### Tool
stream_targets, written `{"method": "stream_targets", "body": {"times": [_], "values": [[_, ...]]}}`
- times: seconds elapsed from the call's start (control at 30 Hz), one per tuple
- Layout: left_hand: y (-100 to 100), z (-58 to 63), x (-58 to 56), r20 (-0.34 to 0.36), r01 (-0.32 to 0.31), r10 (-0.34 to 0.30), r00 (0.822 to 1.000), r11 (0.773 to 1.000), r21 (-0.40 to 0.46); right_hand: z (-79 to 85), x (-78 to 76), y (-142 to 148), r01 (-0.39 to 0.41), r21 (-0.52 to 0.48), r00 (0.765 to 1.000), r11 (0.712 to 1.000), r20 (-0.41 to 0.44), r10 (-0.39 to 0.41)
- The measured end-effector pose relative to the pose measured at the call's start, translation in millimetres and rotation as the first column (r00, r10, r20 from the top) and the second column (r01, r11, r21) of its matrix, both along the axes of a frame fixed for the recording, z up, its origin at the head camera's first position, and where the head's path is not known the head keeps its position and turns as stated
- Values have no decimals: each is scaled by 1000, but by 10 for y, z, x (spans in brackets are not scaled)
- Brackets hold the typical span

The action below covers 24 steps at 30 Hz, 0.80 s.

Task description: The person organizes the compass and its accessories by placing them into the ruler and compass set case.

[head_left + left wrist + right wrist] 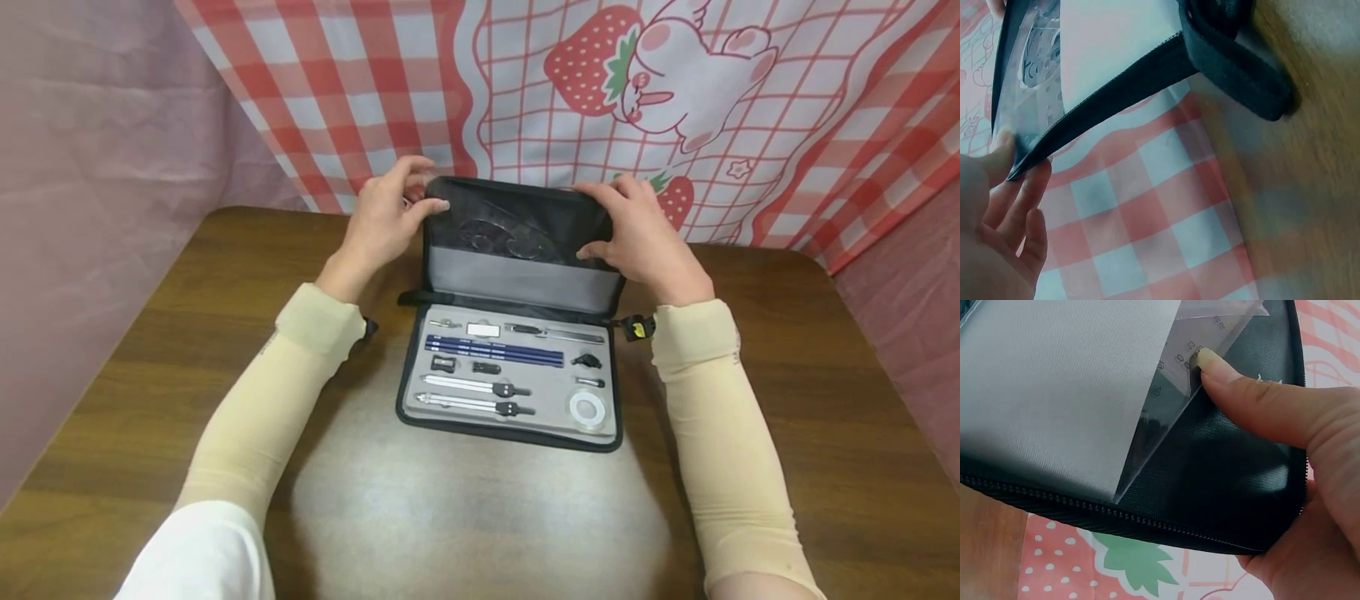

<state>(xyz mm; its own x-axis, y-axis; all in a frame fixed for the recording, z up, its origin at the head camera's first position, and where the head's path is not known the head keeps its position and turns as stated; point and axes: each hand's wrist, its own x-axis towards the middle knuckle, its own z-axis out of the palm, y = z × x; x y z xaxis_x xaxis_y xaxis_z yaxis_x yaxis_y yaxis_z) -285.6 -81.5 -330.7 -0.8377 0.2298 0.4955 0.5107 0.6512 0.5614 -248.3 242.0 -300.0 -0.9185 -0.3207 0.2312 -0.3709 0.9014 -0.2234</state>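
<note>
A black zip-up drawing set case (510,435) lies unfolded on the table, its lid tilted up at the back. My left hand (382,217) pinches the lid's upper left corner, thumb inside and fingers behind. At the upper right corner my right hand (645,233) grips the lid; its thumb (1247,403) presses the edge of a clear plastic set square (1169,375) that sticks out of the grey lid pocket (1066,381). In the grey tray sit blue pencils (495,350), two silver compasses (457,383), a white eraser (483,330) and a sharpener (443,363).
The brown wooden table (480,517) extends around the case. Behind it hangs a red-and-white checked cloth (352,92) with strawberry prints. A black strap (1241,69) sticks out at the case's left fold. A round white ring (574,403) sits in the tray's front right.
</note>
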Motion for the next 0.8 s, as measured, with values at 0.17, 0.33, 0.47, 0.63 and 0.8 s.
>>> {"method": "stream_targets", "body": {"times": [0.17,0.33,0.47,0.63,0.8], "values": [[11,2,2,-1,-37,37,999,999,22,-3,9,4,-4,2,1000,1000,2,4],[23,-4,0,-18,-37,38,999,998,54,-4,8,-1,3,-7,1000,1000,0,-3],[21,-9,-6,-43,-28,31,999,997,74,7,-1,-9,-8,-30,1000,1000,-10,8],[-2,30,0,-44,3,-1,999,999,54,-5,2,-41,-2,-28,1000,1000,-16,2],[-26,75,15,7,45,-45,999,999,9,-54,10,-75,12,25,999,1000,-52,-11]]}}
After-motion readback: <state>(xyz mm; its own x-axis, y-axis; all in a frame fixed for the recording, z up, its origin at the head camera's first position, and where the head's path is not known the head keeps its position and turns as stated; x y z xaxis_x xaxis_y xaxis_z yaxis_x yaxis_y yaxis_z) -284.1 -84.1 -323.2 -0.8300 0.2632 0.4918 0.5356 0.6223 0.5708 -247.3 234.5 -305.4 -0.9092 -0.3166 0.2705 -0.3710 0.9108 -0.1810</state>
